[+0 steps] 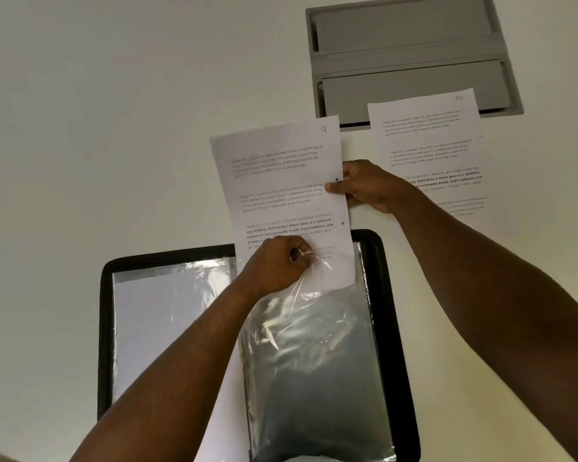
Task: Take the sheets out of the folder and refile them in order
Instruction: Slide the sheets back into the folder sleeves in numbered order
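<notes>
Seen from above, a black folder (397, 328) lies open on a pale table (97, 111), filling the lower middle of the view. Its right half holds a clear plastic sleeve (314, 345), wrinkled and shiny. A printed sheet marked 9 (281, 181) in its top corner stands partly inside the mouth of this sleeve, its lower edge tucked under the plastic and most of the page sticking out toward 12 o'clock.

The left hand (277, 265) sits at the sheet's 6 o'clock edge, fingers curled and pinching the bunched top of the plastic sleeve against the page. The right hand (367, 186) is at the sheet's 3 o'clock edge, thumb on the printed face and fingers behind, gripping the paper about halfway up. Both forearms reach in from the bottom of the view, the left one crossing over the folder's left half.

That left half shows another sleeve (167, 315) with a plain white page inside, lying flat.

At 2 o'clock from the held sheet, a second printed sheet marked 10 (431, 145) lies flat on the table, well apart from the folder; the right wrist covers part of it. Its top edge overlaps a grey recessed panel (407, 51) set in the table at 1 o'clock, which has two long compartments.
</notes>
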Available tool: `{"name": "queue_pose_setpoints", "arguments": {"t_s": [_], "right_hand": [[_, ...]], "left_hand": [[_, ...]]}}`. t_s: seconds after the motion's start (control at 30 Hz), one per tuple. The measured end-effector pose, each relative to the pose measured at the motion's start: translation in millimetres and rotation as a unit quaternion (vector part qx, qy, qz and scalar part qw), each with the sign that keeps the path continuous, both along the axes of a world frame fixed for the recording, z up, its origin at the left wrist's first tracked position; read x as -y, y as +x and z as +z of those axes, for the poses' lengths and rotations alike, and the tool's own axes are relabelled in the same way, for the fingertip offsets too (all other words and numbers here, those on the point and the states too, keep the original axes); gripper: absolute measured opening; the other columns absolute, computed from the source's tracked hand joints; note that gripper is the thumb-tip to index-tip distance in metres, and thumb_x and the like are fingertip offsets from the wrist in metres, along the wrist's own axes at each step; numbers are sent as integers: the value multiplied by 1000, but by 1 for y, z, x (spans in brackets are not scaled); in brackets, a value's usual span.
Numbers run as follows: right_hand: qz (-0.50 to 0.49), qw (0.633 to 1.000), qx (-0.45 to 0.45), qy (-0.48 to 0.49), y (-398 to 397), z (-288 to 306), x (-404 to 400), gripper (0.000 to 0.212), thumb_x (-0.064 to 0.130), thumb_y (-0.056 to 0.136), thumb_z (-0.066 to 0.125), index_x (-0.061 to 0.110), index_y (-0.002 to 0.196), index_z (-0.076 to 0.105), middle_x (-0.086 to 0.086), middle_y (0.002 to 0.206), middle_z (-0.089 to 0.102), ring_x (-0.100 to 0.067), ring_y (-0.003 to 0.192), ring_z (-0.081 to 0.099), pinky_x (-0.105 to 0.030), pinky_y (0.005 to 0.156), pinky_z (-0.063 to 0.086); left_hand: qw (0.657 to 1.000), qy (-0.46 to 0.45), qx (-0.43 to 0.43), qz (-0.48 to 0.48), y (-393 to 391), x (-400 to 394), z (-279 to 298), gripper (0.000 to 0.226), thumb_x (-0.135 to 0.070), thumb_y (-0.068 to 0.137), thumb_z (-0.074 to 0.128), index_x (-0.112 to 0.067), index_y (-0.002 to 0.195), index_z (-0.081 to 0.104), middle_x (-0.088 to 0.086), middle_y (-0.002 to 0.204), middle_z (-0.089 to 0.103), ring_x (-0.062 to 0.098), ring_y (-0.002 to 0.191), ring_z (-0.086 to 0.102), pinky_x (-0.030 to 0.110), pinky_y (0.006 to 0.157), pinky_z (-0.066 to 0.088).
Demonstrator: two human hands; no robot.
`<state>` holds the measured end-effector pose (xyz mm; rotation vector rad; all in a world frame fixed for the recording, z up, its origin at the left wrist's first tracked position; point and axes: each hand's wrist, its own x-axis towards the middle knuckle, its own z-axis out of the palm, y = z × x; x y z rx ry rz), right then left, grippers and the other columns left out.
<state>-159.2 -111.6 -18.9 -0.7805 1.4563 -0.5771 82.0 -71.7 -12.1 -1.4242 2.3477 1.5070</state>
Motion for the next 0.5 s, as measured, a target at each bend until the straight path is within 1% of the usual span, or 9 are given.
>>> {"name": "queue_pose_setpoints", "arguments": {"t_s": [0.03, 0.1, 0.17, 0.23, 0.27, 0.3, 0.37, 0.43, 0.5], "right_hand": [[-14, 1000, 14, 2, 1, 2, 1, 31, 15, 91, 66, 12, 121, 60, 0, 106, 72, -11, 89, 71, -28, 69, 60], [-17, 999, 29, 9, 4, 4, 0, 26, 22, 92, 64, 14, 117, 63, 3, 99, 74, -12, 88, 72, -28, 67, 59], [-18, 1000, 13, 9, 7, 5, 0, 30, 27, 93, 63, 12, 119, 63, 1, 100, 74, -13, 88, 72, -29, 67, 58], [-8, 1000, -12, 10, 10, 4, 0, 32, 25, 93, 63, 10, 121, 62, -2, 102, 73, -13, 87, 72, -28, 66, 58], [-2, 1000, -24, 11, 10, 4, 0, 32, 24, 93, 64, 9, 121, 62, -3, 104, 72, -14, 87, 71, -28, 66, 58], [-1, 999, -31, 13, 10, 3, -1, 32, 23, 93, 64, 9, 121, 62, -4, 105, 72, -15, 88, 71, -29, 66, 59], [-13, 999, -22, 22, 8, 3, -2, 32, 23, 92, 65, 8, 121, 62, -7, 109, 72, -17, 92, 71, -31, 70, 59], [-4, 999, -3, 47, 5, 4, -3, 31, 21, 91, 66, 9, 120, 63, -6, 110, 72, -18, 95, 70, -32, 73, 59], [27, 997, 1, 66, 3, 5, -5, 30, 19, 91, 67, 11, 119, 63, -5, 109, 72, -18, 96, 70, -33, 76, 59]], "left_hand": [[1000, 5, 1, -2, -1, 0, 0, 7, -25, 92, 63, -21, 87, 67, -7, 80, 65, 12, 77, 60, 25, 72, 48], [1000, 20, 2, -8, -4, 0, 0, 15, -27, 92, 64, -15, 84, 67, -2, 79, 67, 15, 77, 62, 30, 74, 51], [999, 32, 3, -9, -8, 1, -1, 16, -25, 92, 64, -10, 85, 68, 4, 81, 69, 19, 78, 64, 36, 78, 54], [999, 47, 4, 3, -13, 2, -2, 16, -20, 90, 63, -6, 84, 67, 7, 81, 70, 22, 77, 66, 43, 80, 56], [998, 63, 7, 9, -15, 2, -2, 18, -21, 90, 64, -5, 83, 66, 7, 79, 70, 21, 74, 66, 41, 77, 57], [996, 89, 10, 17, -17, 2, -1, 22, -25, 90, 66, -5, 83, 67, 4, 75, 70, 17, 70, 67, 35, 70, 57], [988, 150, 12, 36, -22, 0, 2, 27, -32, 89, 69, -5, 86, 69, -1, 70, 69, 8, 61, 64, 20, 54, 49], [983, 178, 16, 47, -25, -1, 4, 23, -31, 89, 70, -8, 90, 70, -1, 73, 70, 7, 61, 64, 17, 48, 45], [983, 179, 10, 48, -29, -2, 4, 13, -26, 89, 69, -13, 88, 70, -1, 76, 71, 9, 64, 65, 19, 49, 46]]}}
